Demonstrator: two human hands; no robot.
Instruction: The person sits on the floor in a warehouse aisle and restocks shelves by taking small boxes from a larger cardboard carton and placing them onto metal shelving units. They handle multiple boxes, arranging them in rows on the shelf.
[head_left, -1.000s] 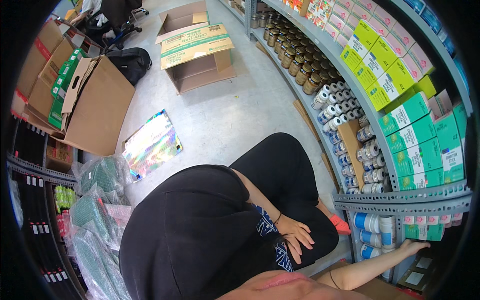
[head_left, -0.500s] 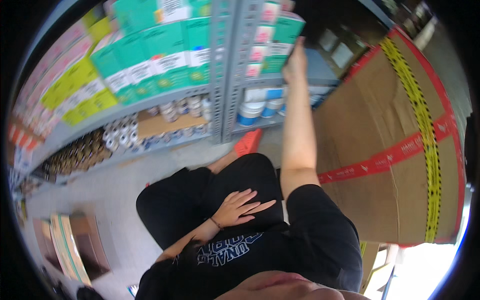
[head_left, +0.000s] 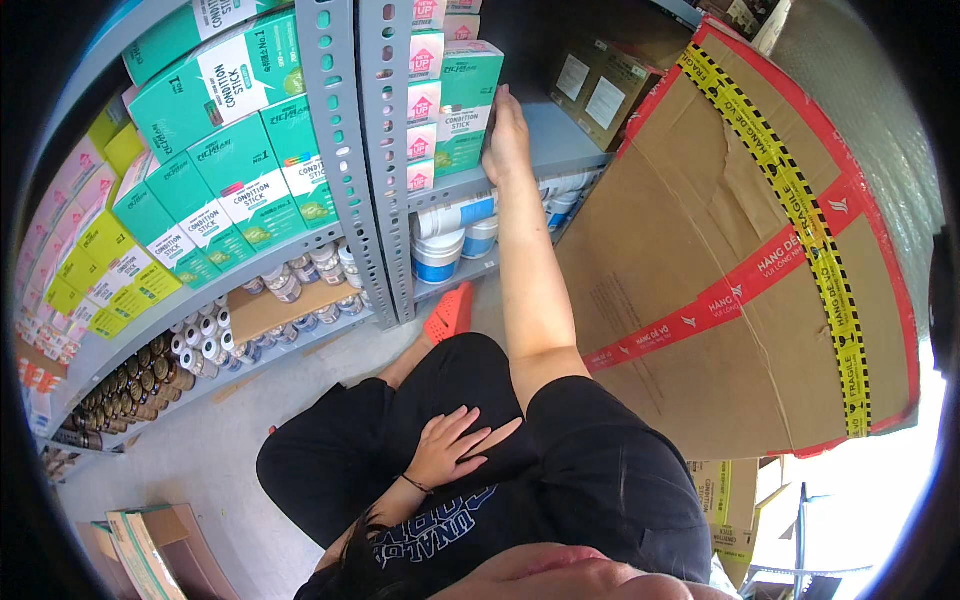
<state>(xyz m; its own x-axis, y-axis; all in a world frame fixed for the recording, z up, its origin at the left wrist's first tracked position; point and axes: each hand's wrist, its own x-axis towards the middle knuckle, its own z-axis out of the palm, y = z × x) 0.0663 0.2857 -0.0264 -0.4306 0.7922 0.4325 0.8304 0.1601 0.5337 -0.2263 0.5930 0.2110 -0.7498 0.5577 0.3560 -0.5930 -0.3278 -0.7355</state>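
My right arm stretches up to the shelf. My right hand [head_left: 507,140] lies flat with fingers straight along the right side of a green box [head_left: 468,105], touching it and not wrapped round it. That box stands upright beside a stack of small white-and-pink boxes [head_left: 423,106] next to the shelf post. Down on my dark-trousered thigh rests my left hand [head_left: 446,447], empty, its fingers spread. A dark band circles that wrist.
A large brown carton [head_left: 720,260] with red and yellow tape stands at my right. White-and-blue tubs [head_left: 438,257] sit on the lower shelf. Left of the metal post [head_left: 345,150] are rows of green boxes [head_left: 245,180]. A smaller brown carton [head_left: 600,90] lies deeper on the right shelf.
The view has swung, so shelves and carton sit further left in the picture. My right hand stays against the green box, and my left hand stays on my thigh.
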